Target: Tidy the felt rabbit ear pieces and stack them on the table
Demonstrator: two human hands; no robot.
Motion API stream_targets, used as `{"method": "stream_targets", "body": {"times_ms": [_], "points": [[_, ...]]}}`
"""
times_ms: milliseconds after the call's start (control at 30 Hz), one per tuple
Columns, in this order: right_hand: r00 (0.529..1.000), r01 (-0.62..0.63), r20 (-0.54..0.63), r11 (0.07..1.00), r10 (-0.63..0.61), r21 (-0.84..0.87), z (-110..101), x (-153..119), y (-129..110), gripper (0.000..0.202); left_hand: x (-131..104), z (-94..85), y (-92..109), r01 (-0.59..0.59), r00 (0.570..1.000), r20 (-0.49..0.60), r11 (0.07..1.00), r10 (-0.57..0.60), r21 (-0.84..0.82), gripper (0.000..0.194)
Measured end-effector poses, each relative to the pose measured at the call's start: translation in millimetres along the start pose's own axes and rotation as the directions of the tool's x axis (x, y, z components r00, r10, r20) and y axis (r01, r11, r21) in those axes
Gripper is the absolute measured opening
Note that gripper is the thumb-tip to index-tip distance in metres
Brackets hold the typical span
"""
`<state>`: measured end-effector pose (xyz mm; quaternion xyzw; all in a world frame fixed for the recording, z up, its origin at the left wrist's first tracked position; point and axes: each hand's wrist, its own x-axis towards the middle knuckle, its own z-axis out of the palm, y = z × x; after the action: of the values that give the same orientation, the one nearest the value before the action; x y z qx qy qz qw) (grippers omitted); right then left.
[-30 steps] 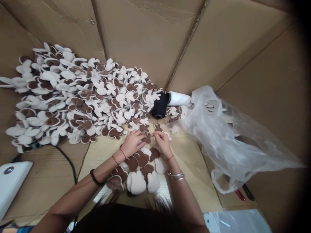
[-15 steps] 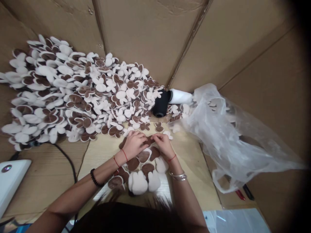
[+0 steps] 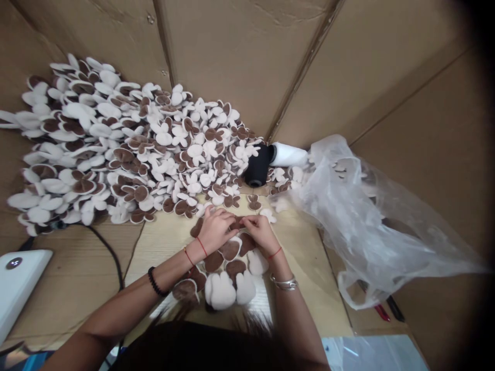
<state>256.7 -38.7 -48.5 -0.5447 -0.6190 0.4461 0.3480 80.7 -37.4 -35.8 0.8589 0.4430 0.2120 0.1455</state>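
Observation:
Both hands meet over a yellowish board (image 3: 301, 257). My left hand (image 3: 217, 228) has its fingers bent over a brown fabric piece (image 3: 236, 222). The fingertips of my right hand (image 3: 260, 232) pinch the right end of that same piece. Below the hands lie several brown pieces with white edges (image 3: 231, 248) and white bunny-head-shaped pieces (image 3: 221, 291). Part of the held piece is hidden by the fingers.
A large heap of white and brown pieces (image 3: 127, 149) fills the back left. Behind the hands lie a black thread cone (image 3: 257, 166) and a white one (image 3: 289, 154). A clear plastic bag (image 3: 348, 201) is at right, a white device (image 3: 23, 288) at left.
The whole view has shifted slightly. Both hands stay on the brown piece, with only a small shift of the right fingers.

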Motion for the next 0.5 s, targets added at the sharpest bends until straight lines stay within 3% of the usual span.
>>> {"method": "stream_targets", "body": {"times_ms": [300,500], "points": [[0.996,0.092,0.03,0.979,-0.088,-0.183,0.6,1.3,-5.1,0.027,7.8,-0.7,-1.1,-0.041,0.997,0.072,0.998,0.038,0.039,0.01],[1.0,0.014,-0.002,0.999,-0.014,-0.033,1.2,-0.4,-1.9,0.025,11.4,-0.3,6.1,-0.092,0.993,0.091,0.988,0.081,0.127,0.015]]}}
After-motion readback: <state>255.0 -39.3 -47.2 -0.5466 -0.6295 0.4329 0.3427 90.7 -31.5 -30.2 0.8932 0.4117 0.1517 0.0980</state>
